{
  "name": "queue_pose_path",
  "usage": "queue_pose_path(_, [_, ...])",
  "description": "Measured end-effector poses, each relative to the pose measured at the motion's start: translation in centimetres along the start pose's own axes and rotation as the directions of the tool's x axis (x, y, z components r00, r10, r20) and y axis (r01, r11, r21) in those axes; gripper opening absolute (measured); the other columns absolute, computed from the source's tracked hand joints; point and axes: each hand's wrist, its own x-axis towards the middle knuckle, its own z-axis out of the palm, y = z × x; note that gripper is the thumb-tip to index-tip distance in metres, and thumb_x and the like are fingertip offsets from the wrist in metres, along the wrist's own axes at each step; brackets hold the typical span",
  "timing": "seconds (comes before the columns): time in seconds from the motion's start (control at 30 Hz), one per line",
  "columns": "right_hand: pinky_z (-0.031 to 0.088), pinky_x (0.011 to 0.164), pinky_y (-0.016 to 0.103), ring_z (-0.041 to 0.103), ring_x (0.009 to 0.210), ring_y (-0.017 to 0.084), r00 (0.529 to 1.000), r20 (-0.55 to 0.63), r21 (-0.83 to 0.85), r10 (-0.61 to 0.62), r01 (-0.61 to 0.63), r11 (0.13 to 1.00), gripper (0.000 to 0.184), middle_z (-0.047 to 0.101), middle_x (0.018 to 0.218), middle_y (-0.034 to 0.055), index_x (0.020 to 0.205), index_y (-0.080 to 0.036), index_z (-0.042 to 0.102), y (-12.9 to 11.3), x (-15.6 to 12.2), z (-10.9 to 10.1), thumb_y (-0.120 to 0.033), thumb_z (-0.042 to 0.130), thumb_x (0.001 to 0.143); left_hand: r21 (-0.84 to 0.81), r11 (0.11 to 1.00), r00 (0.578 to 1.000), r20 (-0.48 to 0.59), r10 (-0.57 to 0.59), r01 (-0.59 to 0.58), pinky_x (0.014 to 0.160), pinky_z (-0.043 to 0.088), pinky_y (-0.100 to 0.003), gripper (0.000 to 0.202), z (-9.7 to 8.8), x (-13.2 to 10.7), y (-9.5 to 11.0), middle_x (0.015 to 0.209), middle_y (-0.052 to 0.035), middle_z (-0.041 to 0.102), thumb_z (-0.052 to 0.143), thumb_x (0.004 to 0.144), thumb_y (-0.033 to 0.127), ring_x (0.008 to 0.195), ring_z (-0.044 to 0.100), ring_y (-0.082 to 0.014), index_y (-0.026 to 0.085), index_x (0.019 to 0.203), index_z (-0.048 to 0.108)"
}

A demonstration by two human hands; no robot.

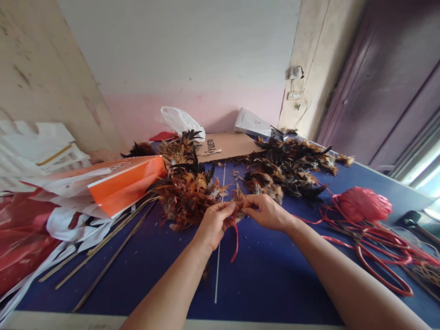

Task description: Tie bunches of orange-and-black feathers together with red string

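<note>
My left hand (217,223) and my right hand (266,211) meet over the middle of the blue table (268,270). The fingers of both are closed in a pinch around a small bunch of brown feathers (238,194). A red plastic string (236,243) hangs down from between them, its loose end curling above the table. Just beyond my left hand lies a large heap of rust-brown and black feathers (187,192). Past my right hand spreads another pile of dark feathers (292,158). The fingertips partly hide where string and feathers meet.
On the right are a red twine ball (362,204) and red-handled scissors (385,268) amid tangled string. Thin sticks (113,259) lie at left beside an orange paper bag (127,183). Behind stand a cardboard sheet (233,143), a plastic bag (184,121) and a white box (252,123).
</note>
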Motion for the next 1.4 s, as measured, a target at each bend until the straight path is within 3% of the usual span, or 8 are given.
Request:
queue_pose_path(0.1, [0.036,0.051,0.019,0.050,0.056,0.008,0.998,0.019,0.047,0.055,-0.056,0.997,0.012,0.056,0.061,-0.0022,0.064,-0.015,0.054,0.2,0.0,0.2,-0.020,0.051,0.074,-0.187,0.979,0.996,0.057,-0.073,0.082,0.045,0.038,-0.015,0.014,-0.4,0.4,-0.7,0.068,-0.0044,0.064,0.066,0.067,0.022,0.054,0.054,-0.0064,0.009,0.073,0.066])
queue_pose_path(0.2, [0.040,0.052,0.019,0.053,0.057,0.009,0.988,0.048,0.198,0.144,-0.150,0.969,0.013,0.058,0.062,-0.0011,0.070,-0.015,0.055,0.5,0.1,0.4,-0.025,0.049,0.077,-0.165,0.982,0.995,0.045,-0.083,0.090,0.044,0.039,-0.016,0.013,-0.7,0.6,-1.0,0.067,-0.0048,0.063,0.064,0.069,0.021,0.051,0.054,-0.0066,0.009,0.071,0.064])
queue_pose_path(0.5, [0.045,0.052,0.022,0.055,0.053,0.010,0.949,0.058,0.486,0.311,-0.299,0.822,0.023,0.059,0.060,-0.0006,0.067,-0.016,0.052,0.9,0.4,1.4,-0.038,0.057,0.072,0.136,0.988,0.998,-0.008,0.069,-0.067,0.051,0.041,-0.020,0.023,-0.1,0.4,-1.2,0.064,-0.0034,0.063,0.067,0.064,0.025,0.054,0.055,-0.0092,0.012,0.083,0.066])
queue_pose_path(0.63, [0.042,0.048,0.020,0.053,0.049,0.009,0.939,0.045,0.475,0.342,-0.321,0.819,0.023,0.057,0.054,-0.0017,0.066,-0.015,0.054,0.5,0.4,1.7,-0.037,0.059,0.071,0.442,0.871,0.974,0.029,0.226,-0.216,0.049,0.038,-0.020,0.022,-0.3,0.5,-1.3,0.061,-0.0026,0.064,0.066,0.063,0.027,0.050,0.051,-0.0091,0.013,0.080,0.069])
queue_pose_path(0.8, [0.043,0.048,0.019,0.053,0.049,0.008,0.942,0.026,0.419,0.334,-0.314,0.852,0.021,0.057,0.054,-0.0013,0.064,-0.014,0.058,-0.3,0.5,2.0,-0.035,0.061,0.069,0.574,0.788,0.966,0.017,0.258,-0.221,0.046,0.035,-0.019,0.020,-0.5,0.4,-1.2,0.051,-0.0002,0.060,0.068,0.060,0.030,0.045,0.047,-0.0083,0.013,0.071,0.070])
queue_pose_path(1.07, [0.050,0.063,0.026,0.061,0.062,0.010,0.931,0.135,0.663,0.338,-0.338,0.668,0.023,0.065,0.082,0.0047,0.087,-0.014,0.058,0.8,0.5,1.5,-0.033,0.057,0.073,0.369,0.916,0.983,-0.028,0.181,-0.158,0.045,0.035,-0.018,0.020,-0.3,0.5,-0.8,0.051,0.0012,0.056,0.069,0.060,0.031,0.044,0.046,-0.0064,0.012,0.063,0.063])
queue_pose_path(1.27, [0.050,0.065,0.026,0.061,0.065,0.011,0.958,0.171,0.571,0.230,-0.287,0.770,0.029,0.066,0.080,0.0040,0.099,-0.012,0.059,1.1,0.5,1.0,-0.021,0.055,0.071,0.318,0.933,0.986,0.037,0.162,-0.166,0.046,0.036,-0.018,0.019,-0.2,0.4,-0.3,0.052,0.0007,0.057,0.068,0.061,0.029,0.045,0.046,-0.0061,0.012,0.064,0.062])
queue_pose_path(1.4, [0.050,0.066,0.026,0.061,0.068,0.012,0.958,0.214,0.569,0.193,-0.283,0.772,0.031,0.066,0.079,0.0032,0.100,-0.013,0.060,0.9,0.4,0.6,-0.023,0.055,0.071,0.273,0.949,0.987,0.031,0.156,-0.159,0.046,0.036,-0.019,0.019,-0.5,0.5,-0.3,0.052,0.0011,0.056,0.069,0.061,0.029,0.044,0.048,-0.0069,0.012,0.064,0.061])
